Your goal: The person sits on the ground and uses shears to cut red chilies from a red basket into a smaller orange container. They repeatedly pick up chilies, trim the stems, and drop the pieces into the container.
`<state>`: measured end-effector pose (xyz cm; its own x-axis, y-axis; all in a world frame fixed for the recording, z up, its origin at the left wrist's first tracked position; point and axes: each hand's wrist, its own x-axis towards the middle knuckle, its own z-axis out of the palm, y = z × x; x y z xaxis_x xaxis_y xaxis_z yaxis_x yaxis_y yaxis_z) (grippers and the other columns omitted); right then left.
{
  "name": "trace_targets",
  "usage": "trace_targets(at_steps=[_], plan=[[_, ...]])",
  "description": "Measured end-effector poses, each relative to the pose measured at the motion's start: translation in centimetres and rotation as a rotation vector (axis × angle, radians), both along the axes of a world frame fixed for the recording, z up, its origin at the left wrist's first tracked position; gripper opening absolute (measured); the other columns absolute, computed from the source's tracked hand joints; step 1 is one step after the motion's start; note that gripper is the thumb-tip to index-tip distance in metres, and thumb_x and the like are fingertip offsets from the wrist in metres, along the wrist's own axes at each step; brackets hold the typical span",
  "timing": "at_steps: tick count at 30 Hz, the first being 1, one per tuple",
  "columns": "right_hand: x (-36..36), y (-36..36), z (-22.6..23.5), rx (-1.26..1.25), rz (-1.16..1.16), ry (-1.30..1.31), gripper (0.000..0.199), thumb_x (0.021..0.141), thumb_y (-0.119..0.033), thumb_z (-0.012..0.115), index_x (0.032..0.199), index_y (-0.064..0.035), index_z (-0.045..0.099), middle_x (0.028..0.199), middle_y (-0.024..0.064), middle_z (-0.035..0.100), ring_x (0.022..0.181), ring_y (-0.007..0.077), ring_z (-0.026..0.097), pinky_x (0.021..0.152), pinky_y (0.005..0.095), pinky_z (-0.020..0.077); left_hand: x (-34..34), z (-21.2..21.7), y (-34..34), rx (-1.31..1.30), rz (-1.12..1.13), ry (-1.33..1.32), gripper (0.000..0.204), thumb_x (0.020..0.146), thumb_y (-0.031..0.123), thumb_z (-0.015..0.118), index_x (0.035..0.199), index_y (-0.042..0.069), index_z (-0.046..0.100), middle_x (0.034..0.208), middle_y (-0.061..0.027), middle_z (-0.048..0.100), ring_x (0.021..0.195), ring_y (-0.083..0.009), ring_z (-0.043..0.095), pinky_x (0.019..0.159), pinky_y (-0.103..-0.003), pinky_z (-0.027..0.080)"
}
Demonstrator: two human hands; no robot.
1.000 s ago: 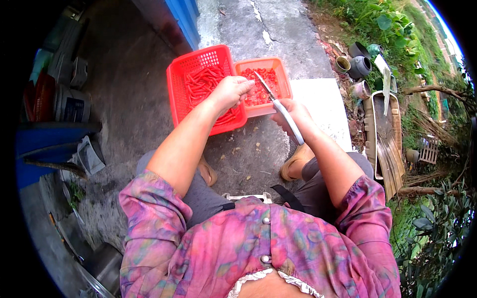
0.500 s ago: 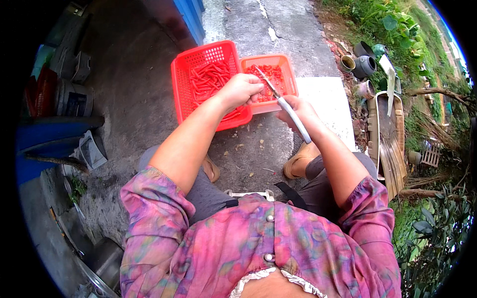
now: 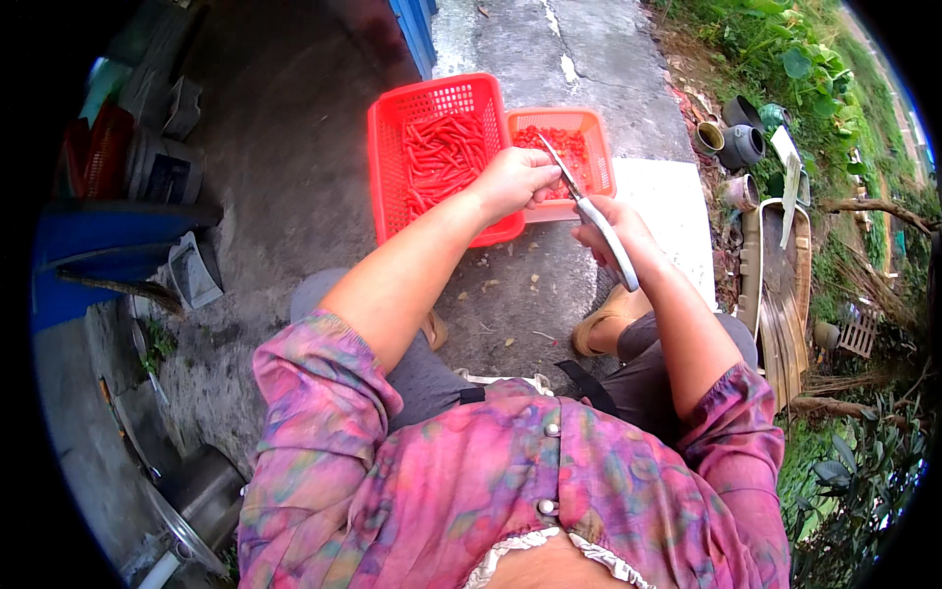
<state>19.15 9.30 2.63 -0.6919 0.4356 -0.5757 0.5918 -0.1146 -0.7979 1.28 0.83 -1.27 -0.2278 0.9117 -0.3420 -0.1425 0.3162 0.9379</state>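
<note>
My right hand (image 3: 620, 236) grips a pair of scissors (image 3: 610, 241) with pale grey handles, the blades pointing forward and left over the smaller orange-red basket (image 3: 606, 167). Close to the blades, my left hand (image 3: 517, 183) is closed in a pinch; whatever its fingers hold is too small or hidden to make out. Cut red chili pieces (image 3: 559, 143) lie in that smaller basket. To its left stands a larger red plastic basket (image 3: 381, 167) with whole red chilies (image 3: 444, 157), partly behind my left hand and forearm.
A white board (image 3: 667, 206) lies right of the baskets. My sandalled feet (image 3: 601, 319) rest on the concrete on either side. Old pots (image 3: 743, 144) and a long weathered trough (image 3: 754, 265) line the planted edge at right. A dustpan (image 3: 194, 272) and buckets stand left.
The whole scene has shifted a little to the right in the picture. My hands and the scissors keep nearly the same place over the smaller basket.
</note>
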Motion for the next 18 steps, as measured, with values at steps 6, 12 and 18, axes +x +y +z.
trace_targets(at_steps=[6,12,18], plan=[[-0.2,-0.1,0.4,-0.021,-0.05,0.012,0.024,0.079,-0.01,0.062,0.1,-0.0024,0.054,0.066,0.0016,0.052,0.047,0.0087,0.048,0.041,0.023,0.038,-0.6,-0.2,-0.1,0.009,0.03,0.012,0.023,0.091,0.018,0.054,0.074,0.004,0.06,0.057,0.0012,0.051,0.049,-0.0071,0.047,0.047,-0.023,0.04],[0.1,0.0,-0.6,-0.028,-0.002,0.064,0.028,0.078,-0.011,0.064,0.104,-0.0061,0.056,0.062,-0.002,0.05,0.048,0.0077,0.047,0.043,0.0228,0.0401,-0.6,0.1,0.1,0.071,0.011,0.016,0.026,0.09,0.023,0.057,0.072,0.005,0.059,0.056,0.002,0.051,0.048,-0.0061,0.046,0.046,-0.021,0.039],[0.1,0.2,0.1,-0.025,-0.115,0.021,0.018,0.079,-0.011,0.063,0.095,-0.0059,0.057,0.062,0.0001,0.052,0.046,0.009,0.048,0.038,0.0249,0.0383,-2.2,-0.1,0.5,0.013,0.014,0.044,0.03,0.091,0.026,0.057,0.068,0.007,0.057,0.056,0.0026,0.051,0.047,-0.0052,0.045,0.044,-0.021,0.037]])
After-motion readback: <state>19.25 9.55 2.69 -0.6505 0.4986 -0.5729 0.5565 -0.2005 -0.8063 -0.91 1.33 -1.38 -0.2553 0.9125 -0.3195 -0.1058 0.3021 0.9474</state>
